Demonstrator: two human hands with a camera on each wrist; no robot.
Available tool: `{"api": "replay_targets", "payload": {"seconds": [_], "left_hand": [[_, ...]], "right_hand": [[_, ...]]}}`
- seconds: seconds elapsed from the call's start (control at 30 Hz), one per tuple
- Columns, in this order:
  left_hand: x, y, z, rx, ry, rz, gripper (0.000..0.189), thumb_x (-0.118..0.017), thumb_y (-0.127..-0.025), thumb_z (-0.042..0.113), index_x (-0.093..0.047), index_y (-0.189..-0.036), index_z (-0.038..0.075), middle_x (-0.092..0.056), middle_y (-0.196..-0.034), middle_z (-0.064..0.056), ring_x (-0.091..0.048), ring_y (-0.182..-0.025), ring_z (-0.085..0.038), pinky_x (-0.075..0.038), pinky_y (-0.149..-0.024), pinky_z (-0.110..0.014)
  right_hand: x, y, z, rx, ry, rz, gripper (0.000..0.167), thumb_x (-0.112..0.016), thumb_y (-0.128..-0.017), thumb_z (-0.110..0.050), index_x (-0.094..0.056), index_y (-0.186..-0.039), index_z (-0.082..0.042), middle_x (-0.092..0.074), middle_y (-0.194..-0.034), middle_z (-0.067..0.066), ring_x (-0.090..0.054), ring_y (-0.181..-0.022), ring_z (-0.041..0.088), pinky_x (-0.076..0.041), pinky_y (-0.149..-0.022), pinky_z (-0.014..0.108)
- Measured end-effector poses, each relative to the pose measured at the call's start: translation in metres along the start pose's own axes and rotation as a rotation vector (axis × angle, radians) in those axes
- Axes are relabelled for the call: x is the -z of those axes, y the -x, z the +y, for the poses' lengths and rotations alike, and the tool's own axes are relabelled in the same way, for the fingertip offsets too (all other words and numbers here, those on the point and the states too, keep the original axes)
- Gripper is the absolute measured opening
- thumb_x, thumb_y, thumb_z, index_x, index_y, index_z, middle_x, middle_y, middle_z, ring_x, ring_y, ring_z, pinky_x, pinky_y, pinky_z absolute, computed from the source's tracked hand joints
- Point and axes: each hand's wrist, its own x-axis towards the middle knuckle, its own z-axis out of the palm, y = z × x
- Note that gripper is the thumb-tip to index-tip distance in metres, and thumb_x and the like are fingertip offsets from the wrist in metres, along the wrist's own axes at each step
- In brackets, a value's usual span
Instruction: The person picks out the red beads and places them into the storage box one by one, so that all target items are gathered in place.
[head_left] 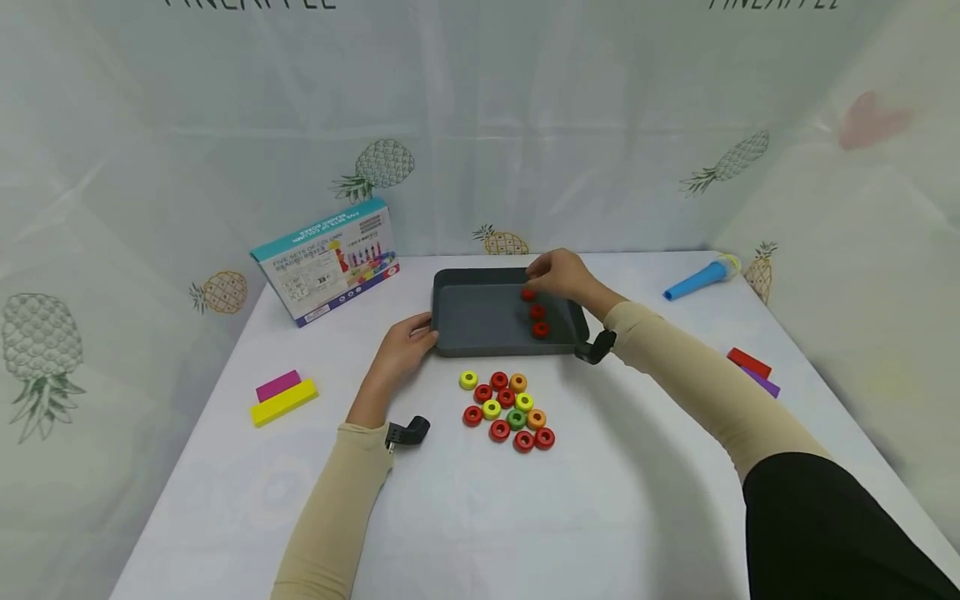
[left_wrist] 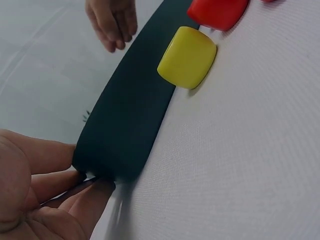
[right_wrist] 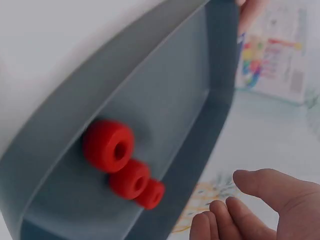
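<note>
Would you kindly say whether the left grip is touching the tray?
Touching: in the left wrist view, the left grip holds the tray at one end.

Beige sleeves — black wrist cameras

Soft, even, fairly bright light fills the head view; the right sleeve casts a broad, faint shadow across the desk, and pale sheen streaks the backdrop. The left wrist view is dimmer, the tray very dark. The right wrist view looks hazy, the box blurred.
</note>
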Motion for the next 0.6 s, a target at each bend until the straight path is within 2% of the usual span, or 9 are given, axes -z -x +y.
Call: {"api": "replay_targets", "payload": {"seconds": [0.3,0.6], "left_hand": [[0.0,-0.002,-0.001,-0.01,0.001,0.0,0.053,-0.058,-0.103,0.028,-0.046,-0.153,0.018,-0.046,-0.158,-0.007,-0.051,-0.142,-0.025,-0.04,-0.119,-0.045],[0.0,-0.002,-0.001,-0.006,-0.008,-0.002,0.053,-0.058,-0.103,0.03,-0.045,-0.153,0.019,-0.045,-0.159,-0.006,-0.05,-0.143,-0.024,-0.039,-0.119,-0.045]], "right_hand": [[0.01,0.04,-0.02,0.013,-0.086,-0.005,0.034,-0.076,-0.09,-0.025,-0.073,-0.121,-0.01,-0.074,-0.116,0.01,-0.068,-0.106,0.025,-0.057,-0.091,0.042],[0.0,0.094,-0.017,0.094,-0.147,-0.053,0.028,-0.08,-0.087,-0.022,-0.075,-0.113,-0.011,-0.075,-0.107,0.007,-0.07,-0.096,0.02,-0.058,-0.084,0.036]]}}
